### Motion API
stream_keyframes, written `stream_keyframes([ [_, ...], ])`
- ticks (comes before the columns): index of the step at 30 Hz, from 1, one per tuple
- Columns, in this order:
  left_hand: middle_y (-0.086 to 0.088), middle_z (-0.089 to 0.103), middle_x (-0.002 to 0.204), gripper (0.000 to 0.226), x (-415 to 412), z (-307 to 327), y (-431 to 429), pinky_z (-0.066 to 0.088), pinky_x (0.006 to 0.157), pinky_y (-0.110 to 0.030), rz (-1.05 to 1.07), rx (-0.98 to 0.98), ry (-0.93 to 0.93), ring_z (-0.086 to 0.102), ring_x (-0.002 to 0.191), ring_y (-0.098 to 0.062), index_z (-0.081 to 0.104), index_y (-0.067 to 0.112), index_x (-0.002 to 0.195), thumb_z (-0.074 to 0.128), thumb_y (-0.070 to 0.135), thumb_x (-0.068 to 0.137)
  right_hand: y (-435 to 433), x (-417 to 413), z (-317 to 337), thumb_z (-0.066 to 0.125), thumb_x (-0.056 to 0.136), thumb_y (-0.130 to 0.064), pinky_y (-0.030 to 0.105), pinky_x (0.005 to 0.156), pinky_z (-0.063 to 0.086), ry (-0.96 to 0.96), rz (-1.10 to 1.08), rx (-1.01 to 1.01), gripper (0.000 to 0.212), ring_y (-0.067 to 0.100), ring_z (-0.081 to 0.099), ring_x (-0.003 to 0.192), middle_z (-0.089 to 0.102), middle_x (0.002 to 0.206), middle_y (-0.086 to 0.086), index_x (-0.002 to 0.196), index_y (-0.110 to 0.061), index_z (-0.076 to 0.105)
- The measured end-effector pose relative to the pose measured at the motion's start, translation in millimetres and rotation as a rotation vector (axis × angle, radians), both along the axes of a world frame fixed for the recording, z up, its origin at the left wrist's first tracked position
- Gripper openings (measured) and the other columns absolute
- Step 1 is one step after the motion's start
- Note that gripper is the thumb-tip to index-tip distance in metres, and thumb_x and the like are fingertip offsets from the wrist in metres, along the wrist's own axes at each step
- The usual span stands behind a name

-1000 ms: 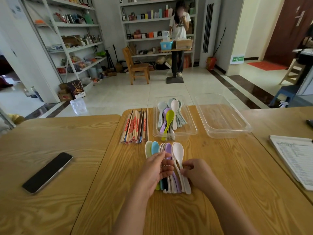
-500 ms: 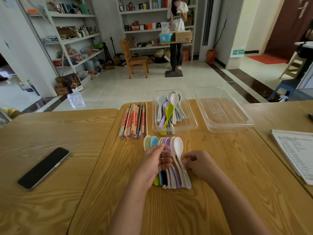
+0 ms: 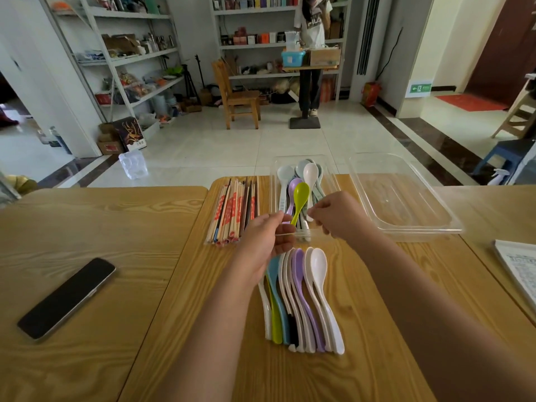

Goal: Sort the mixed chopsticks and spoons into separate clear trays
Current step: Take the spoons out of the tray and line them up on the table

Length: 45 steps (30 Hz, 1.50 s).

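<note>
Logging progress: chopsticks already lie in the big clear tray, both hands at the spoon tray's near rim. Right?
No: the head view shows the chopsticks on the table, left of the spoon tray. Left hand and right hand are at its near rim.

A wooden bench (image 3: 185, 285) carries a spoon-filled clear tray (image 3: 273, 184): chopsticks (image 3: 232, 210) left of it, an empty tray (image 3: 420, 232) right, loose spoons (image 3: 304, 300) before it, a phone (image 3: 66, 297) far left.

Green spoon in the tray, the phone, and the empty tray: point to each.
green spoon (image 3: 301, 192): head view, on its bowl.
phone (image 3: 66, 298): head view, middle of its dark screen.
empty clear tray (image 3: 401, 200): head view, bare floor of the tray.
</note>
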<state>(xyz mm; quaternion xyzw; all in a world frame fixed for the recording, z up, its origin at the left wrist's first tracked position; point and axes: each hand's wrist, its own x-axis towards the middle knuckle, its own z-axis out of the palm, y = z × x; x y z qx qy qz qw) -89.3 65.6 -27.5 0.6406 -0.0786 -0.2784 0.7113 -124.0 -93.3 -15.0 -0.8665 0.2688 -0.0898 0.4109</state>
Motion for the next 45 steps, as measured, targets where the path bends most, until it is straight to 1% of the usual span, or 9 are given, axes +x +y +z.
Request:
stream_keyframes([
  [4,-0.008,0.067,0.085,0.026,22.5,0.5,-9.9,0.053,0.067,-0.029,-0.009,0.019,-0.009,0.062,0.075,-0.019,0.064,0.007,0.106,0.045,0.025,0.104,-9.6,46.7,-13.9,0.049,0.094,-0.025,0.027,0.053,0.045,0.057,-0.048,-0.05,0.033,0.021,0.052,0.046,0.059,0.057,0.009,0.076,-0.001,0.064],
  [7,-0.007,0.065,0.08,0.025,36.7,0.5,-16.2,0.052,0.066,-0.028,-0.007,0.012,-0.003,0.06,0.072,-0.018,0.064,0.009,0.099,0.045,0.024,0.104,-9.6,73.7,-30.7,0.039,0.096,-0.023,0.03,0.056,0.047,0.087,-0.033,-0.124,0.028,0.03,0.058,0.059,0.063,0.069,0.015,0.085,-0.005,0.058],
  [11,-0.006,0.065,0.08,0.025,48.1,-2.7,-20.4,0.052,0.067,-0.028,-0.012,0.007,-0.002,0.06,0.072,-0.018,0.065,0.008,0.1,0.045,0.023,0.104,-11.5,94.4,-48.5,0.051,0.087,-0.021,0.024,0.046,0.036,0.176,0.003,-0.273,0.018,0.022,0.051,0.056,0.058,0.073,0.009,0.099,-0.008,0.053],
  [17,-0.005,0.067,0.08,0.025,52.4,-7.0,-26.3,0.054,0.066,-0.027,-0.013,0.001,0.002,0.062,0.074,-0.017,0.065,0.008,0.105,0.046,0.024,0.104,-12.3,104.7,-49.1,0.056,0.089,-0.011,0.031,0.06,0.041,0.233,-0.054,-0.279,0.005,0.028,0.056,0.077,0.057,0.084,0.009,0.087,-0.007,0.053],
  [21,-0.006,0.068,0.08,0.025,51.4,-6.8,-26.3,0.054,0.065,-0.027,-0.017,-0.002,0.002,0.062,0.072,-0.016,0.065,0.007,0.105,0.046,0.024,0.104,-17.8,107.4,-52.8,0.053,0.088,-0.009,0.025,0.046,0.035,0.213,-0.072,-0.203,0.018,0.02,0.053,0.06,0.054,0.071,0.006,0.071,-0.01,0.046],
  [27,-0.008,0.066,0.085,0.026,44.8,4.7,-19.7,0.054,0.066,-0.026,-0.015,-0.014,-0.011,0.062,0.074,-0.018,0.065,0.007,0.104,0.045,0.023,0.104,-33.7,104.6,-35.0,0.053,0.086,-0.013,0.024,0.045,0.04,0.016,-0.155,0.13,0.017,0.026,0.057,0.05,0.065,0.069,0.019,0.083,0.002,0.062],
  [30,-0.01,0.066,0.087,0.026,34.3,13.0,-16.3,0.054,0.066,-0.027,-0.007,-0.005,-0.03,0.061,0.076,-0.019,0.065,0.006,0.107,0.045,0.023,0.104,-33.4,85.3,-6.5,0.057,0.091,-0.014,0.023,0.043,0.037,-0.081,-0.158,0.187,0.022,0.021,0.047,0.042,0.056,0.057,0.011,0.073,-0.002,0.059],
  [36,-0.008,0.067,0.082,0.026,-11.3,4.6,-1.8,0.053,0.063,-0.026,-0.02,-0.06,0.008,0.061,0.069,-0.017,0.065,0.005,0.103,0.045,0.022,0.104,-10.3,-7.7,-4.4,0.064,0.095,-0.016,0.02,0.039,0.03,-0.211,-0.14,0.338,0.027,0.014,0.036,0.038,0.045,0.054,0.008,0.087,0.01,0.065],
  [45,-0.008,0.066,0.079,0.027,-67.1,-30.2,9.8,0.053,0.056,-0.022,-0.041,-0.004,0.1,0.062,0.063,-0.014,0.064,0.004,0.105,0.046,0.024,0.104,21.4,-101.5,-82.6,0.069,0.091,-0.022,0.028,0.048,0.042,0.028,-0.178,0.308,0.027,0.019,0.051,0.052,0.06,0.062,0.01,0.084,0.004,0.07],
])
